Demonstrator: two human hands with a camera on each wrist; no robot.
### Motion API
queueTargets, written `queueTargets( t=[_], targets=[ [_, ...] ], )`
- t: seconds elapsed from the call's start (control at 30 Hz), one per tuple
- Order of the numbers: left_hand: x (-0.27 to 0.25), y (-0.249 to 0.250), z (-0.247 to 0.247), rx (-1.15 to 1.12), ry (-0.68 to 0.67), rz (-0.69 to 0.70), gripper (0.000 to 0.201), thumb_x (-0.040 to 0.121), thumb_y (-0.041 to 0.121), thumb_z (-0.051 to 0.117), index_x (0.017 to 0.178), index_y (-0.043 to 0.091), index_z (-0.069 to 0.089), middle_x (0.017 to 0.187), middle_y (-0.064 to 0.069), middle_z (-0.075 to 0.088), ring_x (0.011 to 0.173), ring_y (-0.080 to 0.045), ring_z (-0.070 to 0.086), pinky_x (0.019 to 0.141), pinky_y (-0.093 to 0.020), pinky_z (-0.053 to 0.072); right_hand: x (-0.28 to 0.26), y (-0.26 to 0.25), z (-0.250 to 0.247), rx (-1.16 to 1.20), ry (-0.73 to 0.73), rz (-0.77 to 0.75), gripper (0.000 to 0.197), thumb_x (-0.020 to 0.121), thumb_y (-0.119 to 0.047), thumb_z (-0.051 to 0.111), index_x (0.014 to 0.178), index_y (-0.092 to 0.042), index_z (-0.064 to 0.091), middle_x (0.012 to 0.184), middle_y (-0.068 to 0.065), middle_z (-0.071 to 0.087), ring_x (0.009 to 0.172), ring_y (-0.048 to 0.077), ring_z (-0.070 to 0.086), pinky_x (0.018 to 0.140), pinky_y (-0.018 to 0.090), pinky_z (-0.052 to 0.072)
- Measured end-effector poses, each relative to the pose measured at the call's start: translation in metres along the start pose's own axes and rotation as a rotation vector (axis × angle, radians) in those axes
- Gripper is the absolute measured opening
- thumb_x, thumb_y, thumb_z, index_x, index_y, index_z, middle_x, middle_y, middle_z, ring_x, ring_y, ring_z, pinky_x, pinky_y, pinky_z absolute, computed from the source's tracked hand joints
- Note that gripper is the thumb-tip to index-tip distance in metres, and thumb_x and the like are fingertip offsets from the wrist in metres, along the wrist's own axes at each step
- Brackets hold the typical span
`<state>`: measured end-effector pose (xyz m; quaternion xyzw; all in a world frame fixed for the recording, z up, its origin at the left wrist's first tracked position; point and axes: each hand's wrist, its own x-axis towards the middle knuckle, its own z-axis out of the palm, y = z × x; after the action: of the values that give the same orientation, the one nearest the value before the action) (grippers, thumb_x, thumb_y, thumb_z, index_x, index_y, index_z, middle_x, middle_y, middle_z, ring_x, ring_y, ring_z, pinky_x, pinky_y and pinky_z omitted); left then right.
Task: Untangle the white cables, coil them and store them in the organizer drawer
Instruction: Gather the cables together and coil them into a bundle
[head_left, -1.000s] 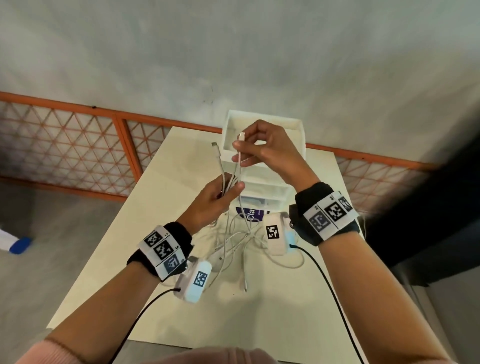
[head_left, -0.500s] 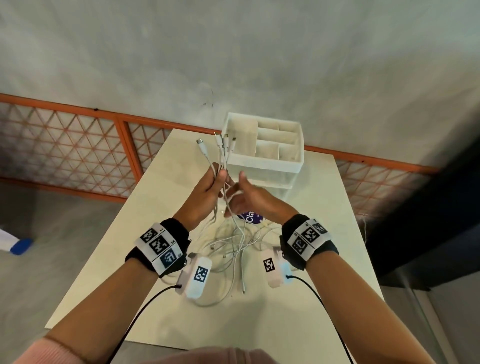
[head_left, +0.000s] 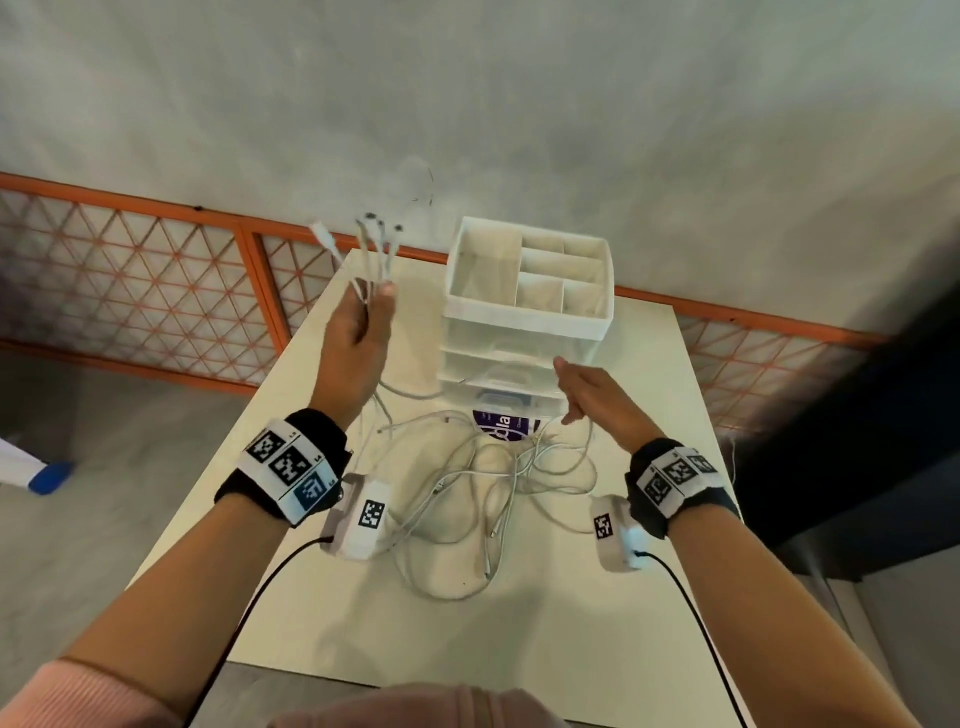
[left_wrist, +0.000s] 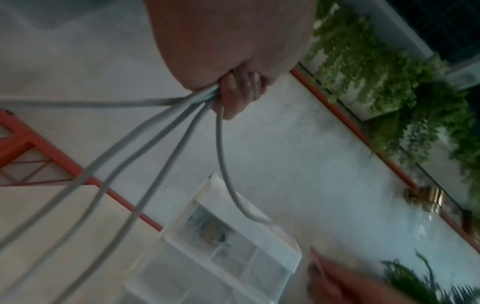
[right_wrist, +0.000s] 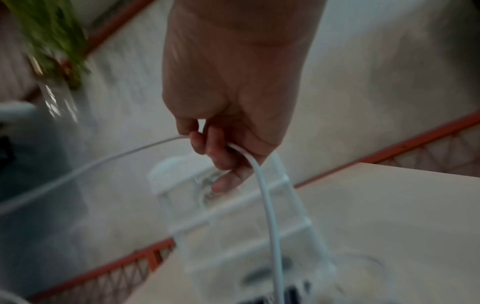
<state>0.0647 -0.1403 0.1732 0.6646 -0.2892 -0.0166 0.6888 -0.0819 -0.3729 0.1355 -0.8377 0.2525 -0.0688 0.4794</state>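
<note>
My left hand is raised left of the white organizer and grips a bundle of several white cables, plug ends fanning out above the fist. In the left wrist view the cables run down from the curled fingers. My right hand hovers in front of the organizer's drawers; in the right wrist view its fingers curl round one white cable. The rest of the cables lie in a tangled heap on the cream table.
The organizer stands at the table's far edge, its open top tray divided into compartments, with clear drawers below. A purple label lies at its foot. An orange lattice railing runs behind the table. A dark surface lies to the right.
My left hand has lifted the cable bundle up and to the left. My right hand has let go of the plug ends, dropped and swung out to the right with one cable.
</note>
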Motion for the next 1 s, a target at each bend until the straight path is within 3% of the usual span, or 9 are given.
queueTargets(
  t=[0.17, 0.3, 0.4, 0.5, 0.57, 0.73, 0.9, 0.97, 1.0],
  targets=[
    [-0.018, -0.002, 0.023, 0.060, -0.182, -0.068, 0.035, 0.069, 0.031, 0.079, 0.093, 0.012, 0.062, 0.046, 0.011, 0.027, 0.043, -0.005, 0.021, 0.044, -0.016, 0.020, -0.003, -0.076, 0.005, -0.011, -0.161, -0.150, 0.040, 0.101, -0.039, 0.034, 0.071, -0.015, 0.044, 0.059, -0.005, 0.033, 0.050, 0.010, 0.033, 0.049, 0.023, 0.038],
    [-0.024, 0.008, 0.032, -0.013, -0.288, -0.201, 0.017, 0.084, 0.017, 0.069, 0.095, 0.004, 0.068, 0.037, 0.014, 0.031, 0.034, -0.003, 0.025, 0.039, -0.010, 0.023, -0.001, -0.100, 0.015, -0.008, -0.188, -0.219, 0.039, 0.100, -0.039, 0.038, 0.072, -0.013, 0.046, 0.057, -0.004, 0.033, 0.049, 0.011, 0.033, 0.047, 0.022, 0.039],
    [-0.024, 0.010, 0.028, 0.022, -0.240, -0.195, 0.011, 0.090, 0.007, 0.061, 0.086, -0.003, 0.066, 0.049, 0.013, 0.051, 0.035, 0.001, 0.037, 0.040, -0.006, 0.028, 0.003, -0.090, 0.015, 0.021, -0.166, -0.178, 0.039, 0.100, -0.038, 0.040, 0.071, -0.013, 0.049, 0.054, -0.004, 0.034, 0.048, 0.011, 0.035, 0.047, 0.023, 0.040],
    [-0.013, -0.002, 0.012, 0.110, -0.064, -0.195, 0.022, 0.091, 0.014, 0.060, 0.078, -0.004, 0.060, 0.055, 0.000, 0.039, 0.041, -0.006, 0.031, 0.044, -0.023, 0.028, 0.002, -0.064, 0.011, -0.058, -0.189, -0.125, 0.044, 0.098, -0.046, 0.040, 0.071, -0.012, 0.051, 0.055, -0.002, 0.041, 0.051, 0.013, 0.041, 0.056, 0.024, 0.043],
    [-0.006, -0.010, -0.001, 0.159, 0.093, -0.214, 0.028, 0.090, 0.017, 0.058, 0.065, 0.009, 0.050, 0.053, 0.001, 0.034, 0.045, -0.013, 0.029, 0.047, -0.027, 0.025, 0.002, -0.036, 0.006, -0.168, -0.188, -0.077, 0.048, 0.095, -0.051, 0.043, 0.070, -0.011, 0.051, 0.059, -0.002, 0.048, 0.056, 0.013, 0.045, 0.063, 0.024, 0.041],
    [0.004, -0.016, -0.026, 0.183, 0.381, -0.172, 0.035, 0.091, 0.013, 0.052, 0.060, 0.017, 0.036, 0.054, 0.001, 0.030, 0.038, -0.002, 0.029, 0.041, -0.015, 0.023, 0.004, 0.041, -0.004, -0.351, -0.147, 0.043, 0.039, 0.091, -0.038, 0.058, 0.075, -0.003, 0.059, 0.073, 0.001, 0.062, 0.072, 0.018, 0.058, 0.071, 0.029, 0.044],
    [0.001, -0.027, -0.020, 0.355, 0.330, -0.174, 0.039, 0.085, 0.016, 0.057, 0.054, 0.015, 0.032, 0.050, 0.001, 0.031, 0.040, -0.008, 0.029, 0.041, -0.019, 0.022, 0.005, 0.067, 0.002, -0.401, -0.049, 0.070, 0.017, 0.094, -0.017, 0.054, 0.079, -0.013, 0.061, 0.085, 0.010, 0.066, 0.085, 0.026, 0.061, 0.066, 0.022, 0.040],
    [-0.003, -0.033, -0.015, 0.455, 0.246, -0.206, 0.040, 0.083, 0.020, 0.060, 0.054, 0.015, 0.035, 0.050, 0.001, 0.035, 0.046, -0.011, 0.032, 0.044, -0.027, 0.025, 0.007, 0.071, 0.005, -0.433, -0.022, 0.069, 0.003, 0.089, -0.012, 0.060, 0.089, -0.011, 0.063, 0.099, 0.015, 0.061, 0.097, 0.028, 0.057, 0.077, 0.025, 0.038],
    [-0.005, -0.036, -0.012, 0.490, 0.191, -0.229, 0.039, 0.083, 0.021, 0.062, 0.054, 0.015, 0.037, 0.051, 0.001, 0.038, 0.048, -0.014, 0.035, 0.046, -0.029, 0.026, 0.007, 0.073, 0.006, -0.435, -0.008, 0.065, 0.013, 0.086, -0.008, 0.064, 0.099, -0.008, 0.063, 0.103, 0.014, 0.054, 0.102, 0.026, 0.053, 0.083, 0.024, 0.035]
  ],
)
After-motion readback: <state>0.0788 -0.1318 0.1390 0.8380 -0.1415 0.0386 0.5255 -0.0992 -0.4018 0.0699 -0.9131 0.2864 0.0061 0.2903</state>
